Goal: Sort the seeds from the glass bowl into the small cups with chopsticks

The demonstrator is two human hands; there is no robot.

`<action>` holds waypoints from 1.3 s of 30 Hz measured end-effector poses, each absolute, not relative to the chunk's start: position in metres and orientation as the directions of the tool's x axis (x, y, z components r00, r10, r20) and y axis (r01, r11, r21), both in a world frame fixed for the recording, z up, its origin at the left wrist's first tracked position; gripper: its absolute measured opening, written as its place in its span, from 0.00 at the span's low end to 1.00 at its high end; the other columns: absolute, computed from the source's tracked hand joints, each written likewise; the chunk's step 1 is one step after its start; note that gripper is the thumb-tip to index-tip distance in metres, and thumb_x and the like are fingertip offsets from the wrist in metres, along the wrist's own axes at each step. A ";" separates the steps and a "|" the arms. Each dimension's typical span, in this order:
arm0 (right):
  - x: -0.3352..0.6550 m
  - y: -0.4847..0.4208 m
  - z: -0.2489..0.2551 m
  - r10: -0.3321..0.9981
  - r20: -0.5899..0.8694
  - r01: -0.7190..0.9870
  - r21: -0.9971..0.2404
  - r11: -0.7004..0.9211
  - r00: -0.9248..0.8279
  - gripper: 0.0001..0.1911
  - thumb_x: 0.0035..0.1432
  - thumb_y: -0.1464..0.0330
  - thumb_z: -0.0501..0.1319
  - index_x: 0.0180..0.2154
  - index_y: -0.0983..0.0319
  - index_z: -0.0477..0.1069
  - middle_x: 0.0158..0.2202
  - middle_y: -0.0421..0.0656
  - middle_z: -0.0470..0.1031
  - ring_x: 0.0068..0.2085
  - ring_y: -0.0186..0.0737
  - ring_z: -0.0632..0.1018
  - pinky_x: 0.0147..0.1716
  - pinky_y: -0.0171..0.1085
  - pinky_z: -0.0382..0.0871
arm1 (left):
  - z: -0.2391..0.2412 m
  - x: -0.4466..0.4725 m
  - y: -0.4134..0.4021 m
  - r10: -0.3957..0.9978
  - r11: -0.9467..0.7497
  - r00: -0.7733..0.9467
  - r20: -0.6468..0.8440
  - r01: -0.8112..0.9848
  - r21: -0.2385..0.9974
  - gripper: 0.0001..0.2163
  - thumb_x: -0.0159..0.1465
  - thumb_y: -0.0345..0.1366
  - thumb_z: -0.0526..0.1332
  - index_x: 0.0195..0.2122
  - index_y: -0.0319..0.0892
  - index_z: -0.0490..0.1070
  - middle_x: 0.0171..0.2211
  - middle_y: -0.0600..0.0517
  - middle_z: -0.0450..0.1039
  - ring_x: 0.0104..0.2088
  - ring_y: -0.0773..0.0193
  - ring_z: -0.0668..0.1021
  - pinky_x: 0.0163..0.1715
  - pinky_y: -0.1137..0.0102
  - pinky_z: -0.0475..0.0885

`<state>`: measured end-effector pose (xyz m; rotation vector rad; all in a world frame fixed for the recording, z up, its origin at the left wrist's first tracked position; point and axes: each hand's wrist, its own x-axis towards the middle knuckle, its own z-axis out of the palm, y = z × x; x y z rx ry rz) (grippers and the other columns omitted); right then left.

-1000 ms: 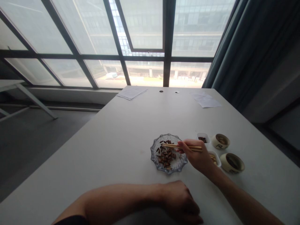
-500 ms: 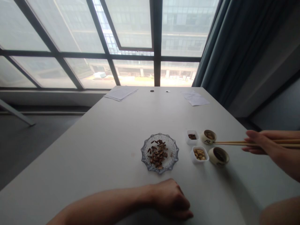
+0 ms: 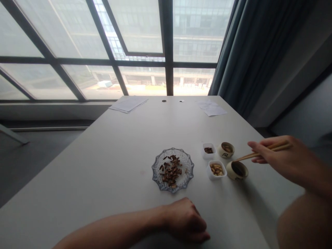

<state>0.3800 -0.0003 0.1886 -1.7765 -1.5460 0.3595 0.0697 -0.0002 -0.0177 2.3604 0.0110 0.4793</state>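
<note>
A: Head view, nearest first: my left hand (image 3: 188,221) lies on the table (image 3: 116,166), fingers curled in, holding nothing.

B: And the chopsticks (image 3: 259,152)?

A: My right hand (image 3: 278,157) pinches them, fingers closed around the pair. They are thin, pale wood, lying close together. Their long axis runs nearly level, tips pointing left and slightly down, at the rim of the near cup (image 3: 237,170).

B: Beyond?

A: A glass plate (image 3: 158,173) of dark seeds, two white tubs, a second cup (image 3: 226,149), then papers (image 3: 129,103) by the window.
</note>
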 end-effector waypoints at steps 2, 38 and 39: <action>0.366 -0.008 0.195 0.918 0.255 0.727 -0.684 -0.050 0.303 0.17 0.61 0.52 0.70 0.31 0.59 0.85 0.26 0.48 0.85 0.28 0.52 0.87 0.18 0.35 0.76 | -0.019 0.070 -0.001 0.140 -0.753 0.930 0.340 -0.123 0.647 0.20 0.67 0.40 0.61 0.22 0.45 0.53 0.17 0.57 0.59 0.20 0.67 0.62 0.21 0.68 0.55; 0.228 0.048 0.086 0.943 0.205 0.322 -0.903 0.285 -0.262 0.27 0.71 0.50 0.60 0.28 0.63 0.81 0.29 0.48 0.83 0.32 0.46 0.84 0.33 0.39 0.77 | -0.025 0.076 -0.002 0.125 -0.848 0.955 0.267 -0.036 0.528 0.21 0.66 0.45 0.66 0.20 0.45 0.61 0.19 0.57 0.70 0.23 0.68 0.69 0.21 0.69 0.59; 0.228 0.048 0.087 0.949 0.199 0.317 -0.908 0.273 -0.247 0.27 0.70 0.50 0.60 0.28 0.63 0.81 0.29 0.48 0.84 0.32 0.47 0.84 0.34 0.40 0.78 | -0.025 0.076 -0.003 0.126 -0.848 0.956 0.264 -0.034 0.528 0.22 0.66 0.46 0.66 0.20 0.45 0.61 0.19 0.57 0.70 0.23 0.67 0.69 0.21 0.69 0.59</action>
